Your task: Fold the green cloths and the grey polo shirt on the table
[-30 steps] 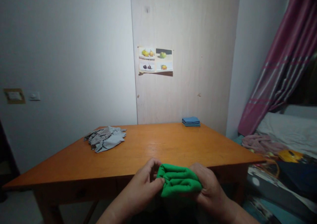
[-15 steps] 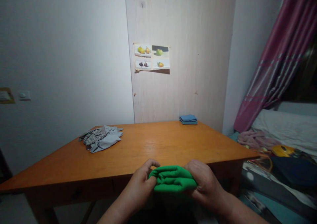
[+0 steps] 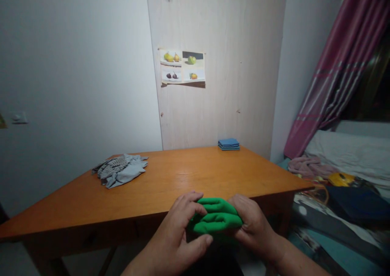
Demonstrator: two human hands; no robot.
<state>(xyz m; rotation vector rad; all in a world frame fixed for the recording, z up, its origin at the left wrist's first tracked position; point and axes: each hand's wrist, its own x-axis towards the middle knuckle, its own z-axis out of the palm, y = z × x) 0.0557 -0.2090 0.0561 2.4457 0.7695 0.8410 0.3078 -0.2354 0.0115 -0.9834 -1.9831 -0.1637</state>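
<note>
1. Left hand (image 3: pixel 178 229): thumb, set against the folds half a second earlier, now off them and extended below; fingers bent over the cloth's left end, the hand partly spread.
2. Right hand (image 3: pixel 254 223): closed on the right end, thumb uppermost, other fingers mostly hidden; hold much as in the earlier frame.
3. Green cloth (image 3: pixel 217 222), one: folded in thick layers, between the hands, by the near edge of the counter (image 3: pixel 183 176); contact with that edge cannot be told.
4. Step in hand, as judged: tucking the layers into a compact bundle.
5. Next move, as judged: calls for the left thumb to press back in while the right hand keeps its hold, lest the layers spring apart.
6. Grey and striped clothes (image 3: pixel 122 170): loose heap, beyond the hands, leftward.
7. Blue folded stack (image 3: pixel 228 144): neat, well beyond the hands, slightly right.
</note>
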